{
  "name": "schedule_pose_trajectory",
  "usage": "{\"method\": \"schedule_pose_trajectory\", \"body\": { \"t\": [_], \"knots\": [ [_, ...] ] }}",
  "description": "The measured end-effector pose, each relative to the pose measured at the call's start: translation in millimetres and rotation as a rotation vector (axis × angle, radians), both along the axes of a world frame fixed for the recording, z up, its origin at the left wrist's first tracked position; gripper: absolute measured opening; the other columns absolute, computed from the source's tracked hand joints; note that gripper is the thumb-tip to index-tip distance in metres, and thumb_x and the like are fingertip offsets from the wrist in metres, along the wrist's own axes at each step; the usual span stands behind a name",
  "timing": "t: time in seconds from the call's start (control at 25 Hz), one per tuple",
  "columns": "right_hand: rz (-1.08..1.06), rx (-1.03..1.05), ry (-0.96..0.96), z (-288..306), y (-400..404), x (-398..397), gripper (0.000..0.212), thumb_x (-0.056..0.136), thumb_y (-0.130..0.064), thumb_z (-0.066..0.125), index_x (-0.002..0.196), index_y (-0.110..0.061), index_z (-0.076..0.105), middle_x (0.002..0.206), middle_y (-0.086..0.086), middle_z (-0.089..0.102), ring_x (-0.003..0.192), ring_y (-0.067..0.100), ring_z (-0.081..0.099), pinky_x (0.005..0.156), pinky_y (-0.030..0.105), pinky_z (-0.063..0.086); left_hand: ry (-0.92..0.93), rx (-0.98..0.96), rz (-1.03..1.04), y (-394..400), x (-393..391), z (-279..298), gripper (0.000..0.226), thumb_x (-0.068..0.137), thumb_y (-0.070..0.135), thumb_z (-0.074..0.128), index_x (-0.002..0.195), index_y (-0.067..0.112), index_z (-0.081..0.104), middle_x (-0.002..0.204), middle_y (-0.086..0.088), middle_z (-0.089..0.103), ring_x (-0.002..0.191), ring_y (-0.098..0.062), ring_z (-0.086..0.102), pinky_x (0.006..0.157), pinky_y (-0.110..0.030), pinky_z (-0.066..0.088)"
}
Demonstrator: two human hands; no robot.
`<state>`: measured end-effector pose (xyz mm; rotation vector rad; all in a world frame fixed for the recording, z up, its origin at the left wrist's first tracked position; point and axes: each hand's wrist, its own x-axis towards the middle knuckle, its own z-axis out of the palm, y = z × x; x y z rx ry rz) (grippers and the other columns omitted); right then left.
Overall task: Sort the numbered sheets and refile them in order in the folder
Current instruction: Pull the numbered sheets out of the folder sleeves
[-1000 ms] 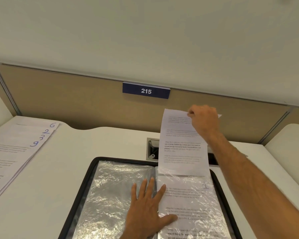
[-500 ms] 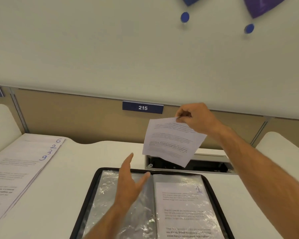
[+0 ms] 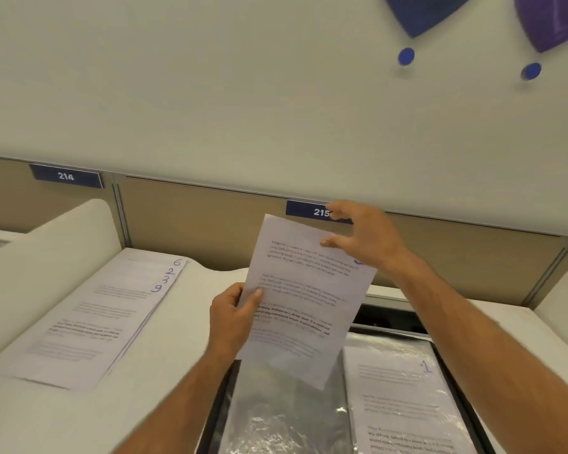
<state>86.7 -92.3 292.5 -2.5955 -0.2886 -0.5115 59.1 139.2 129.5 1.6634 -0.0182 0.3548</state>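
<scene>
- Your left hand [image 3: 232, 317] pinches the white printed sheet [image 3: 304, 299], tilted above the black plastic-sleeved folder [image 3: 404, 398].
- Your right hand [image 3: 363, 235] hovers at its top, fingers spread, gripping nothing.

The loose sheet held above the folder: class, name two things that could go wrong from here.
1. The left hand pinches only the sheet by its edge; the right hand looks open, so it could sag or slip.
2. Its number is mostly hidden, so it could join the stack out of order.
</scene>
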Motion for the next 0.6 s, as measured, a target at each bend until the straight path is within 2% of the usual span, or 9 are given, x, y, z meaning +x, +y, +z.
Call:
{"method": "schedule_pose_trajectory", "body": {
  "t": [0.04, 0.12, 0.2, 0.24, 0.28, 0.36, 0.48, 0.6],
  "knots": [
    [-0.078, 0.09, -0.022, -17.8, 6.6, 3.5, 0.079, 0.072, -0.04, 0.088, 0.14, -0.023, 0.051, 0.13, -0.005, 0.061, 0.12, 0.014, 0.055, 0.105, 0.04, 0.046, 0.03, 0.007, 0.016, 17.1, 0.0, 0.0, 0.015, 0.095, 0.022, 0.067, 0.084, 0.012, 0.07, 0.078, 0.001, 0.073, 0.071, -0.018, 0.07, 0.064, -0.037, 0.058],
    [-0.109, 0.543, 0.175, -62.1, 22.8, 5.2, 0.103, 0.063, -0.046, 0.092, 0.147, -0.026, 0.037, 0.14, -0.008, 0.051, 0.125, 0.016, 0.051, 0.103, 0.042, 0.048, 0.093, 0.013, 0.05, 50.6, 3.0, 0.4, 0.015, 0.095, 0.025, 0.067, 0.088, 0.012, 0.07, 0.081, -0.002, 0.075, 0.074, -0.023, 0.072, 0.069, -0.044, 0.061],
    [-0.034, 0.997, 0.483, -111.4, 54.6, 1.6, 0.107, 0.068, -0.03, 0.092, 0.152, -0.024, 0.026, 0.141, 0.006, 0.055, 0.121, 0.025, 0.059, 0.094, 0.043, 0.054, 0.158, 0.016, 0.085, 88.8, 7.9, 1.4, 0.011, 0.095, 0.024, 0.067, 0.091, 0.014, 0.072, 0.084, -0.001, 0.076, 0.076, -0.023, 0.073, 0.072, -0.045, 0.062],
    [-0.01, 1.106, 0.582, -133.3, 76.7, -0.6, 0.102, 0.075, -0.016, 0.087, 0.154, -0.023, 0.022, 0.135, 0.011, 0.058, 0.115, 0.028, 0.063, 0.088, 0.043, 0.056, 0.191, 0.028, 0.102, 109.3, 10.2, 3.0, 0.009, 0.095, 0.023, 0.067, 0.093, 0.016, 0.073, 0.084, 0.0, 0.076, 0.076, -0.022, 0.074, 0.073, -0.045, 0.062],
    [0.0, 1.138, 0.623, -151.7, 98.9, -2.3, 0.097, 0.08, -0.003, 0.081, 0.153, -0.022, 0.021, 0.128, 0.014, 0.061, 0.11, 0.029, 0.066, 0.085, 0.044, 0.059, 0.225, 0.038, 0.116, 129.8, 14.2, 3.4, 0.008, 0.094, 0.022, 0.068, 0.093, 0.016, 0.073, 0.083, 0.0, 0.077, 0.076, -0.022, 0.074, 0.074, -0.045, 0.062],
    [-0.031, 1.121, 0.633, -178.7, 146.4, -0.4, 0.082, 0.082, 0.007, 0.074, 0.145, -0.02, 0.028, 0.115, 0.014, 0.065, 0.103, 0.027, 0.069, 0.084, 0.045, 0.06, 0.314, 0.077, 0.159, 173.6, 25.1, 0.8, 0.008, 0.092, 0.02, 0.07, 0.089, 0.014, 0.074, 0.08, -0.002, 0.077, 0.076, -0.025, 0.074, 0.076, -0.047, 0.061],
    [-0.09, 1.109, 0.595, -203.0, 211.4, 8.7, 0.051, 0.079, 0.008, 0.074, 0.114, -0.018, 0.047, 0.1, 0.014, 0.068, 0.095, 0.029, 0.071, 0.08, 0.044, 0.062, 0.425, 0.164, 0.219, 237.7, 38.6, -8.0, 0.007, 0.088, 0.017, 0.071, 0.086, 0.011, 0.074, 0.079, -0.006, 0.076, 0.076, -0.029, 0.074, 0.08, -0.052, 0.06],
    [-0.077, 1.105, 0.605, -220.0, 261.9, 18.3, 0.023, 0.079, 0.007, 0.076, 0.09, -0.012, 0.067, 0.098, 0.011, 0.072, 0.093, 0.028, 0.072, 0.079, 0.041, 0.063, 0.456, 0.294, 0.31, 285.2, 45.4, -18.4, 0.006, 0.086, 0.016, 0.072, 0.081, 0.014, 0.071, 0.082, -0.007, 0.074, 0.08, -0.028, 0.071, 0.084, -0.048, 0.058]
  ]
}}
